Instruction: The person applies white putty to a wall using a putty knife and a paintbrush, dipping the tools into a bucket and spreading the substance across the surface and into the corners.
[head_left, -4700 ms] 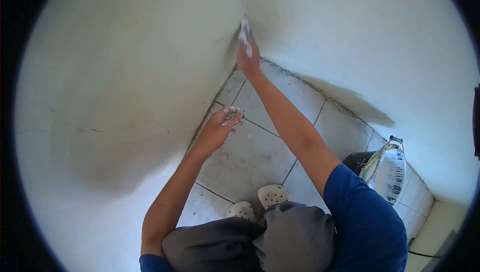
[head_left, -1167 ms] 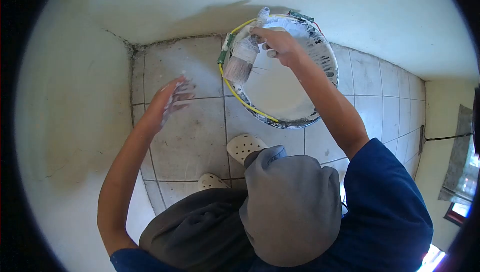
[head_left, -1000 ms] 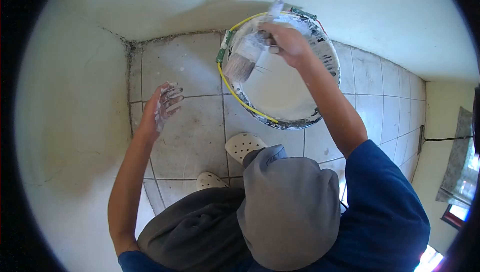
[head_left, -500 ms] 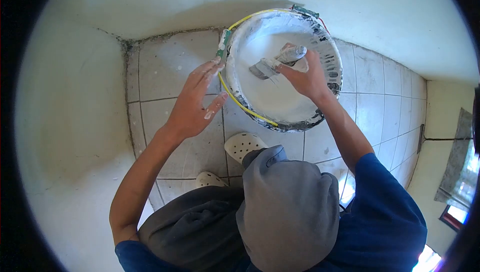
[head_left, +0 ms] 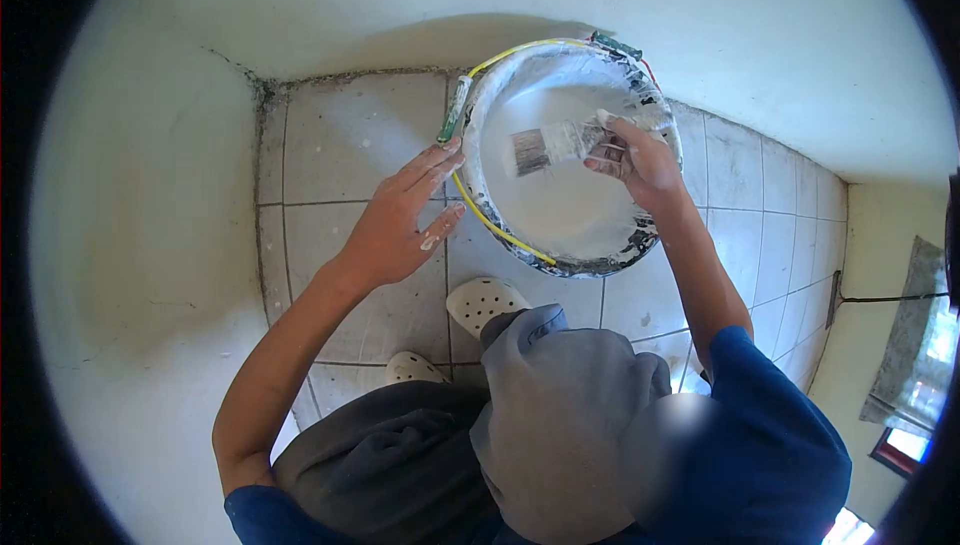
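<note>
A round bucket with a paint-smeared rim holds white paint. Inside its rim, over the paint, my right hand grips a flat paintbrush by its paint-coated handle. The dark, wet bristles point left, and the brush lies nearly level across the bucket. My left hand is beside the bucket's left side, its fingers stretched out and flecked with paint. Its fingertips are right at the rim, just below a green, paint-smeared piece on the yellow band.
The bucket stands on pale floor tiles close to the wall. A second green piece is at its back rim. Pale clogs are on my feet just in front. A curtained window is at the far right.
My right hand has turned and shifted right, swinging the brush from a tilted pose to nearly level. My left hand stays beside the rim. The whole view has shifted slightly.
</note>
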`<state>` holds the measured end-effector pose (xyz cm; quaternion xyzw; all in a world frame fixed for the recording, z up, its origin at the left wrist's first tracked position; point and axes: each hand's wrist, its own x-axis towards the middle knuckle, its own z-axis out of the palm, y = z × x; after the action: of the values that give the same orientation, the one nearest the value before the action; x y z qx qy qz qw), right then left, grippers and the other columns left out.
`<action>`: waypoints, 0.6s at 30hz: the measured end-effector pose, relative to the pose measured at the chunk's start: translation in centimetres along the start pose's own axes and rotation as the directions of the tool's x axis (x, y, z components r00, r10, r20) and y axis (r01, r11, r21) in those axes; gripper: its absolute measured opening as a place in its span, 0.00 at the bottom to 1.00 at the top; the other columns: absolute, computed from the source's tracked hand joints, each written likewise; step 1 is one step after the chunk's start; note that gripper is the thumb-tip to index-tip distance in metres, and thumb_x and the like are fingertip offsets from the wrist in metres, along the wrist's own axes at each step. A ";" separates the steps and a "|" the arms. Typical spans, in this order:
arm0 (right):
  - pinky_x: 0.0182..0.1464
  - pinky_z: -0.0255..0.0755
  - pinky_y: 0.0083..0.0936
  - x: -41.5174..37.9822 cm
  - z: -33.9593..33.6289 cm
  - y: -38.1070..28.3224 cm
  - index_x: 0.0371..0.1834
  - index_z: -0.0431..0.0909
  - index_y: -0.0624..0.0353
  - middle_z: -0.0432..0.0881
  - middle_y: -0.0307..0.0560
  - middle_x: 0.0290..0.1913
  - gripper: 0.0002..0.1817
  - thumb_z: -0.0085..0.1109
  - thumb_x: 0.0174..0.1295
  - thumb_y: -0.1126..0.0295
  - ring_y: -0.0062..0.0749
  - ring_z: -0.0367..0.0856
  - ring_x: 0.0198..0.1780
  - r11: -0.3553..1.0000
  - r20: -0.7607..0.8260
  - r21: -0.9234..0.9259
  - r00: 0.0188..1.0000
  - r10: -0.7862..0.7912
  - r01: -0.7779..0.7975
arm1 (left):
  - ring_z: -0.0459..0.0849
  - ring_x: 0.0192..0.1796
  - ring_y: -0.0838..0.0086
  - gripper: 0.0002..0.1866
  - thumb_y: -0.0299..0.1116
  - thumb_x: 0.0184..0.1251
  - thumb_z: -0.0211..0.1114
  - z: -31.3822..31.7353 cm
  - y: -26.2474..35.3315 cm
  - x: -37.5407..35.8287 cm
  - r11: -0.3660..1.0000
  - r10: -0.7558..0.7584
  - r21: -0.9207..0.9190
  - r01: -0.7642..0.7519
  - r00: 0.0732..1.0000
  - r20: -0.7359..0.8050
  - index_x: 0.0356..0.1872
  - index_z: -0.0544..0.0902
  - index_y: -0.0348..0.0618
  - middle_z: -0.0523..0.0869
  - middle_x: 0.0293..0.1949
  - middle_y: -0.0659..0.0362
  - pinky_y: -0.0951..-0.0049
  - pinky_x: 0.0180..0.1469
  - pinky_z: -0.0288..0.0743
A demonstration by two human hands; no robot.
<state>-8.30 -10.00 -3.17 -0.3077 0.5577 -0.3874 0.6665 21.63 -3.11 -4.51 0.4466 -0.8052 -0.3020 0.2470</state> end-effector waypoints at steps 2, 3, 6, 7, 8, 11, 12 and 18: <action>0.41 0.77 0.26 -0.5 -0.6 0.0 0.48 0.73 0.61 0.79 0.46 0.39 0.14 0.52 0.65 0.64 0.30 0.79 0.37 0.996 0.041 0.088 0.999 0.012 -0.015 | 0.62 0.68 0.55 0.26 0.36 0.63 0.59 -0.1 0.0 0.0 1.000 -0.002 -0.005 0.002 1.000 0.002 0.61 0.68 0.36 0.66 0.66 0.48 0.59 0.68 0.56; 0.42 0.77 0.26 -0.8 -1.0 0.1 0.48 0.73 0.61 0.79 0.47 0.40 0.14 0.50 0.66 0.64 0.30 0.79 0.38 0.991 0.067 0.134 0.998 0.017 -0.025 | 0.62 0.69 0.55 0.26 0.36 0.64 0.59 0.1 0.0 0.1 0.999 0.011 -0.043 -0.010 1.000 0.011 0.61 0.68 0.36 0.65 0.66 0.47 0.59 0.68 0.56; 0.51 0.74 0.30 -1.2 -3.9 2.7 0.53 0.70 0.61 0.75 0.49 0.48 0.16 0.49 0.67 0.64 0.35 0.75 0.48 0.984 0.041 0.120 0.989 -0.140 0.134 | 0.61 0.69 0.54 0.25 0.36 0.65 0.58 -0.1 -0.3 -0.1 0.994 0.024 -0.105 -0.021 1.000 0.020 0.61 0.68 0.36 0.63 0.67 0.46 0.60 0.69 0.56; 0.54 0.71 0.33 -1.5 -4.0 3.3 0.56 0.69 0.62 0.74 0.50 0.50 0.18 0.48 0.68 0.64 0.37 0.73 0.51 0.930 0.103 -0.245 0.962 -0.255 0.273 | 0.61 0.69 0.53 0.25 0.37 0.65 0.57 -0.1 -0.7 -0.1 0.992 0.024 -0.125 -0.021 0.999 0.026 0.61 0.68 0.37 0.62 0.67 0.45 0.60 0.69 0.56; 0.58 0.69 0.36 -1.9 -4.2 3.8 0.58 0.67 0.63 0.73 0.50 0.51 0.19 0.47 0.68 0.63 0.39 0.72 0.54 0.729 0.163 -0.563 0.917 -0.365 0.390 | 0.61 0.68 0.52 0.24 0.37 0.66 0.57 0.0 -0.9 -0.5 0.994 0.007 -0.111 -0.012 0.999 -0.043 0.61 0.68 0.37 0.61 0.68 0.45 0.60 0.68 0.57; 0.56 0.69 0.35 -0.5 -4.3 3.8 0.57 0.67 0.63 0.75 0.46 0.50 0.21 0.57 0.61 0.72 0.35 0.75 0.51 0.876 0.053 0.477 0.994 -0.100 0.063 | 0.65 0.66 0.50 0.23 0.37 0.66 0.56 -2.4 -0.7 -1.0 0.999 0.002 -0.040 -0.011 0.978 -0.207 0.60 0.68 0.37 0.58 0.69 0.45 0.59 0.66 0.61; 0.56 0.69 0.35 -0.1 -5.6 4.6 0.56 0.67 0.63 0.75 0.46 0.51 0.20 0.57 0.61 0.72 0.35 0.75 0.51 0.868 0.071 0.479 0.980 -0.186 0.130 | 0.67 0.65 0.50 0.23 0.38 0.66 0.56 -4.1 -0.5 -1.6 0.998 -0.058 -0.010 0.058 0.977 -0.203 0.59 0.69 0.37 0.60 0.68 0.45 0.59 0.65 0.62; 0.55 0.69 0.31 -2.5 1.5 0.1 0.55 0.68 0.63 0.75 0.47 0.52 0.18 0.56 0.61 0.74 0.35 0.75 0.53 0.793 0.053 0.551 0.938 -0.343 0.259 | 0.69 0.63 0.52 0.26 0.47 0.68 0.53 -11.6 1.1 -3.8 0.856 -0.498 0.239 0.458 0.854 0.147 0.59 0.69 0.39 0.69 0.61 0.43 0.60 0.64 0.63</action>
<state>-6.97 -7.82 -1.76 -0.2224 0.3191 -0.6043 0.6954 30.59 -2.45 3.86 0.6221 -0.7147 -0.3179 0.0351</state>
